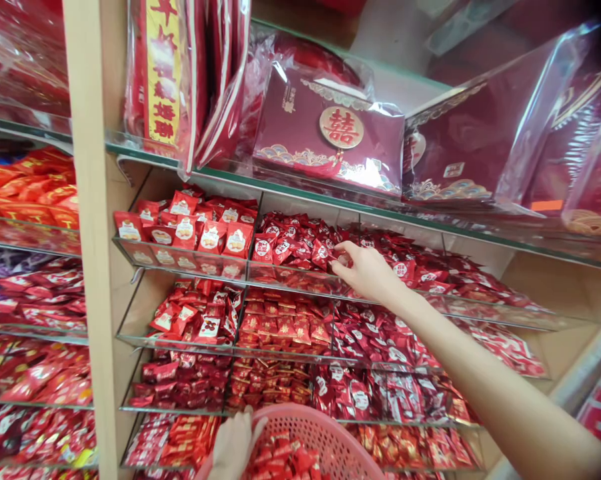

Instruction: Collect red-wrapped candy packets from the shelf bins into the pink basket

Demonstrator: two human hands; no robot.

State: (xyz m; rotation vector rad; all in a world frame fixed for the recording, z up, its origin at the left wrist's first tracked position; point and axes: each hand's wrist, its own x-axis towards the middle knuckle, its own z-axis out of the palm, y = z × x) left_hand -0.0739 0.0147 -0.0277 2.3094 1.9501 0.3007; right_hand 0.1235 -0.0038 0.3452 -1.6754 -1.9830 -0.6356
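Note:
My left hand [234,443] grips the rim of a pink plastic basket [300,415] at the bottom of the view. Red wrapped candies [285,460] lie inside it. Up at the top tray, my right hand [365,270] reaches in with thumb and forefinger curled at the edge of a dark red wrapped candy [323,253]; they appear to pinch it. More of these candies with round white labels [283,248] are heaped around the fingertips. Left of them sit larger red packets [183,228] in their own compartment.
Glass-fronted trays [280,353] of red candies run in tiers below. Above my right hand is a glass shelf edge [300,183] carrying wrapped maroon boxes [300,127] and red packages [163,73]. A wooden upright [93,233] separates another candy rack on the left.

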